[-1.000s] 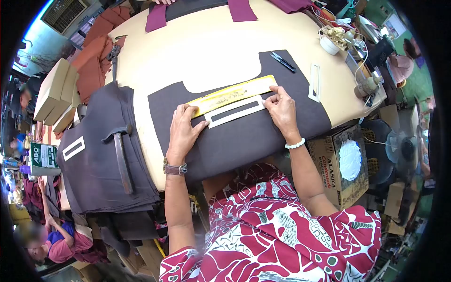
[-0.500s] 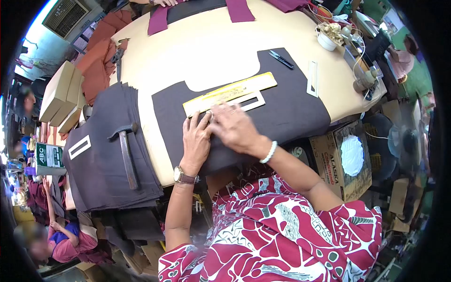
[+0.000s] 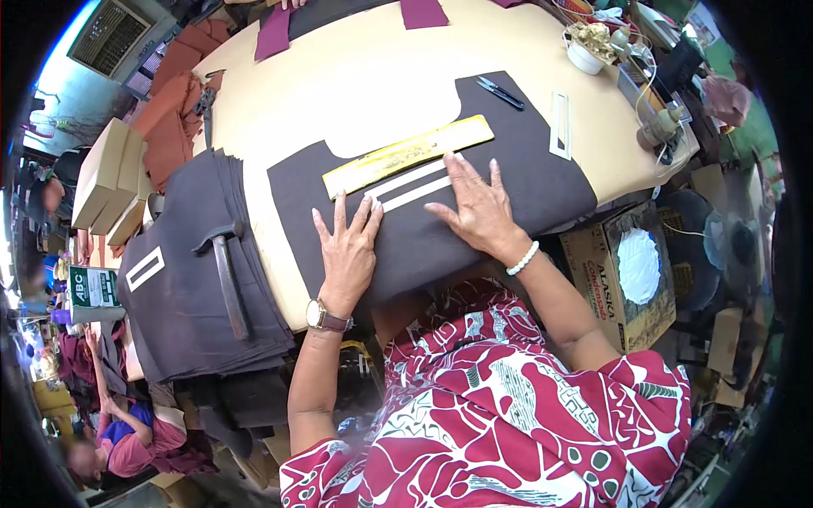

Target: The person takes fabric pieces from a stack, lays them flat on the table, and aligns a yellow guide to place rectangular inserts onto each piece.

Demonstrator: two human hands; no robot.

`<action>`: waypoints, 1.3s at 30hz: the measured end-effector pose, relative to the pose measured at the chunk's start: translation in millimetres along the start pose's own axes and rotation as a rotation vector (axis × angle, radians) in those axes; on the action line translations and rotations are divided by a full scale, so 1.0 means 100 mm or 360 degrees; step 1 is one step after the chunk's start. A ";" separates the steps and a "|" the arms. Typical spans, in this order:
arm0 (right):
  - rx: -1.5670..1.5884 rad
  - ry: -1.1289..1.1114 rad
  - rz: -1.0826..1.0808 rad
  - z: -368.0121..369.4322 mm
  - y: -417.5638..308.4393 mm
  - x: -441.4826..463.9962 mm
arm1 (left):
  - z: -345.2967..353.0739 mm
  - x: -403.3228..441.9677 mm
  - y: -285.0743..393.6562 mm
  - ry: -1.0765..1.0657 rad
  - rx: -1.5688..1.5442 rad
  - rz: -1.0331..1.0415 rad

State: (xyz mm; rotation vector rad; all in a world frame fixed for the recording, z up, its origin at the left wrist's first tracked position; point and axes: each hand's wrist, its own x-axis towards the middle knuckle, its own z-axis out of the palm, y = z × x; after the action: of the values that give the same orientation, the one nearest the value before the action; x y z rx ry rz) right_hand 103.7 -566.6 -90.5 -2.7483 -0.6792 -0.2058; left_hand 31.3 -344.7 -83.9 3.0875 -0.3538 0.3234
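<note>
A dark fabric panel (image 3: 406, 254) with a cut-out top edge lies on the table before me. On it rests a narrow white rectangular frame (image 3: 405, 200), just below a yellow-edged flat strip (image 3: 381, 168) with dark smudges. My left hand (image 3: 348, 258) lies with fingers spread on the panel, its fingertips at the frame's left end. My right hand (image 3: 483, 203) is also spread flat, fingertips over the frame's right end and close to the yellow-edged strip. Small dark thread snips (image 3: 501, 93) lie at the panel's upper right corner.
To the left, a hammer (image 3: 227, 284) and a small white frame (image 3: 145, 268) lie on stacked dark fabric pieces (image 3: 182, 313). Another white frame (image 3: 560, 125) is at right. Scissors (image 3: 206, 110), a white bowl (image 3: 584, 57) and a cardboard box (image 3: 593, 262) stand around. Another person's hand (image 3: 292, 3) shows at the far edge.
My hands were together at the frame's left part; now they are apart and spread, the right one moved right. The frame now lies farther left, straight along the yellow-edged strip.
</note>
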 end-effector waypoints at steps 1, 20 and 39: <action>-0.0021 -0.0001 0.0025 0.00 0.05 -0.01 | 0.00 0.00 0.01 0.0010 0.0021 0.0002; 0.0214 0.0319 -0.0498 -0.05 0.35 0.95 | 0.21 -0.19 -0.16 -0.0007 -0.0117 -0.0808; -0.0308 0.0958 0.0496 -0.70 1.91 0.30 | 0.15 -0.24 -0.25 0.0353 -0.0314 -0.1025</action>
State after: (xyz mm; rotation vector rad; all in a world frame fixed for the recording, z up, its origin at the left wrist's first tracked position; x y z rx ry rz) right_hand 215.8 -737.4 -66.8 -2.6930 -0.0713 -1.0122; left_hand 16.8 -315.6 -103.3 2.7329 0.5645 0.5483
